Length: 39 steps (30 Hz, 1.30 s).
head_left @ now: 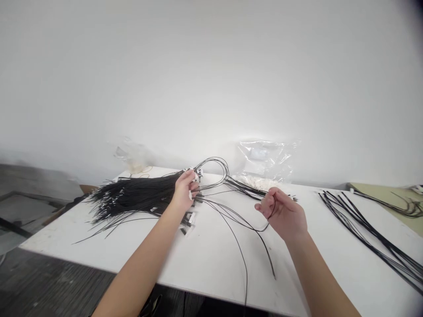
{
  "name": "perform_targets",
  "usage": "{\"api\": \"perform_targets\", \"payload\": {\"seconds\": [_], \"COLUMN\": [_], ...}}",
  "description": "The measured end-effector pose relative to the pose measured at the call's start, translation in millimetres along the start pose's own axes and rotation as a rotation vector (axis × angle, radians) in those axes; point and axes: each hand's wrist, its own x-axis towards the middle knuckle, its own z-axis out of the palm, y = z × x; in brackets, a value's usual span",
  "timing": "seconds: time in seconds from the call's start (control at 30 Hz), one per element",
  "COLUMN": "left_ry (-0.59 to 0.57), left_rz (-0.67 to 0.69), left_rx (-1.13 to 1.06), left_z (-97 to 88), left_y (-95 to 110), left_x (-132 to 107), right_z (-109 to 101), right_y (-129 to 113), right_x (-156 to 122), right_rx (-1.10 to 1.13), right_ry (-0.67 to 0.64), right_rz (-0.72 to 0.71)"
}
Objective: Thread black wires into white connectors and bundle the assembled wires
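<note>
Wire bundle (132, 196) lay fanned on the worktop (211, 259) at 10 o'clock, connector ends gathered toward centre, probably so single strands could pull free without tangling. Left hand (185, 189) was closed around those ends. Right hand (284, 213), at its 3 o'clock, was half curled and pinching one loose wire (244, 224), with separated wires (363, 229) further out at 3 o'clock.

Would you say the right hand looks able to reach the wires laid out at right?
Probably yes: only bare table lies between the right hand and those laid-out wires, though it holds a wire.
</note>
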Motion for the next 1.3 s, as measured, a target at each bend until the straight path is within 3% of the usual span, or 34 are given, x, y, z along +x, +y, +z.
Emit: {"api": "perform_targets", "payload": {"seconds": [0.27,0.4,0.83,1.03,1.2,1.3], "left_ry": [0.027,-0.005,-0.171,-0.254,-0.323,-0.343], "left_rz": [0.010,0.028,0.031,-0.006,-0.070,-0.090], "left_rx": [0.135,0.162,0.253,0.381,0.326,0.265], "left_z": [2.3,4.6,12.9,18.4,20.4,20.8], "left_y": [-11.8,-15.3,-32.6,-42.5,-46.7,-46.4], "left_x": [-1.3,-3.2,-13.0,-23.0,-26.6,-26.8], "right_z": [-19.1,-23.9,-2.4,1.8,10.5,15.3], "right_y": [5.0,8.9,5.3,11.4,16.3,23.7], "right_x": [-0.7,-1.3,7.8,3.2,-0.6,-0.1], "right_rx": [0.036,-0.046,0.136,0.097,-0.113,-0.378], "right_ry": [-0.127,-0.084,0.036,0.016,-0.022,0.010], "right_rz": [0.071,0.004,-0.229,-0.160,-0.009,-0.073]}}
